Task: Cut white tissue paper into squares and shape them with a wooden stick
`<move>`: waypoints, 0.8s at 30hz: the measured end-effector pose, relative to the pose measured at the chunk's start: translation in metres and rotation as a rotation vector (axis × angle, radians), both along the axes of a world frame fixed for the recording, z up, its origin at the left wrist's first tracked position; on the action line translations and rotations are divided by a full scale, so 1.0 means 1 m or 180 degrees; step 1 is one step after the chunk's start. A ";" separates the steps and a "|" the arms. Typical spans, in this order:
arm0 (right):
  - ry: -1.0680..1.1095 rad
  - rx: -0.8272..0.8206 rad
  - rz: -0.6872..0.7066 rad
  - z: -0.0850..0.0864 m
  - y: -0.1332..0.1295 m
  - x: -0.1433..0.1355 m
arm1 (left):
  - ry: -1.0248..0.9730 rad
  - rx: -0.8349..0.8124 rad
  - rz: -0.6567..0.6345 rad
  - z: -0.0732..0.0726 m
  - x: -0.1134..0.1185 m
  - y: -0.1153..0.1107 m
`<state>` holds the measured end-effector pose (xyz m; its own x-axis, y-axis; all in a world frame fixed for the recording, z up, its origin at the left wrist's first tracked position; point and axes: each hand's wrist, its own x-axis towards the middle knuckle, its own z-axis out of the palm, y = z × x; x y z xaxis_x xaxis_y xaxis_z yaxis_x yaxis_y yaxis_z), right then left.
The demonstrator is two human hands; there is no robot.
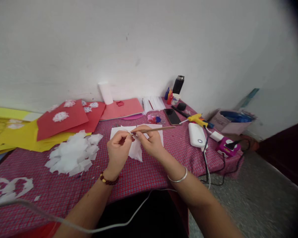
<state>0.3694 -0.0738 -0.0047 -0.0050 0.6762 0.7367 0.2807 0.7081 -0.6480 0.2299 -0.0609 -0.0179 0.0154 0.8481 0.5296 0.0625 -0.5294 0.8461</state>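
Observation:
My right hand (pixel 149 140) is closed around a thin brown stick (pixel 161 129), which looks wooden and points out to the right. Its near end reaches my left hand (pixel 119 145), whose thumb and fingers pinch a small bit of white tissue paper (pixel 130 133). Both hands meet just above the table, fingertips almost touching. Beneath them lie a white sheet (pixel 161 135) and a crumpled piece of white tissue (pixel 136 152). To the left sits a loose pile of cut tissue squares (pixel 73 153).
Red sheets (pixel 62 127) bearing white tissue tufts overlap yellow sheets (pixel 24 138) at left. A paint palette (pixel 155 119), phone (pixel 172 116), yellow glue gun (pixel 197 119), white power bank (pixel 197 135) and purple socket block (pixel 227 147) stand right. A white cable (pixel 109 226) crosses the front.

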 end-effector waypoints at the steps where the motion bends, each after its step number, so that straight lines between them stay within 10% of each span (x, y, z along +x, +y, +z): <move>1: 0.0008 0.0000 -0.0033 0.000 0.000 0.000 | -0.0045 0.0011 -0.0005 -0.001 0.000 0.001; 13: 0.1111 -0.0775 0.0519 -0.007 0.008 -0.001 | -0.0926 -0.0657 -0.0338 -0.004 0.005 0.004; 24: 0.0463 -0.0556 0.0122 -0.007 0.005 0.002 | -0.1180 -0.1221 -0.0578 0.004 0.006 0.005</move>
